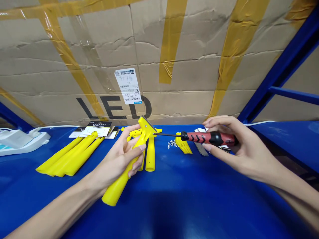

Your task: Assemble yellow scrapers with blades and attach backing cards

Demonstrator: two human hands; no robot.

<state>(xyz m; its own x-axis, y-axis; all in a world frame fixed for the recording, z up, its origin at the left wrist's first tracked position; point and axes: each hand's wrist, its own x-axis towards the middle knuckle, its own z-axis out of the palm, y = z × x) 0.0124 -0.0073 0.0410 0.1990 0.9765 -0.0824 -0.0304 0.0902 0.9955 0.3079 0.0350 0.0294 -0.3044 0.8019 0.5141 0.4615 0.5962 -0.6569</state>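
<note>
My left hand [126, 154] is wrapped round the handle of a yellow scraper [116, 189], which it holds tilted above the blue surface. A thin metal blade [149, 124] lies along the scraper's head, and a screw shows in the head. From the right, my right hand [239, 142] grips a red and black screwdriver [201, 137] by its handle. Its shaft runs level to the left, and the tip meets the scraper's head near a screw. Behind the held scraper lie more yellow scraper handles [150, 156], partly hidden by my left hand.
Packaged yellow scrapers [74, 156] with black-and-white cards lie at left, near a white power strip [27, 142]. Small screws [171, 144], yellow plastic pieces [184, 145] and metal blades [201, 148] lie at right. A large taped cardboard box [186, 103] stands behind, beside blue frame bars [281, 59].
</note>
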